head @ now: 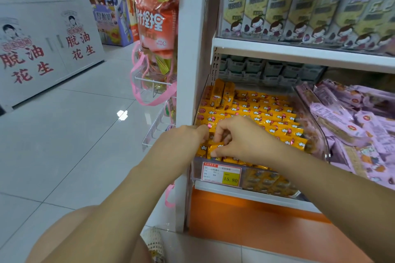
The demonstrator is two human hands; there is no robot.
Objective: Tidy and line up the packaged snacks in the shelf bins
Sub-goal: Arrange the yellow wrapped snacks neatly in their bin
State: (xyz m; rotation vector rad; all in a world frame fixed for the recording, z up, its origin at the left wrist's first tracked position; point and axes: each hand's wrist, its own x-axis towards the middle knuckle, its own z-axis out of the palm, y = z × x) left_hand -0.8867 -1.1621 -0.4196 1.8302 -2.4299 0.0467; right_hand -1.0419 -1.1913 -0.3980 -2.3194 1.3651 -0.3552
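Observation:
A clear plastic bin (215,172) on the low shelf holds several yellow snack packets (267,111) laid in rows. Both my hands are at its front left corner. My right hand (241,139) curls its fingers and thumb round a yellow packet (215,147) at the front. My left hand (188,139) reaches in beside it, its fingers on the same cluster of packets; its fingertips are hidden behind the right hand. Two packets (222,94) stand on end at the bin's back left.
To the right, a second clear bin holds purple snack packets (352,126) in a loose heap. A yellow price tag (221,174) is on the bin's front. Boxes (277,13) fill the shelf above. Hanging snack bags (158,28) and a wire rack (156,121) are left of the shelf post.

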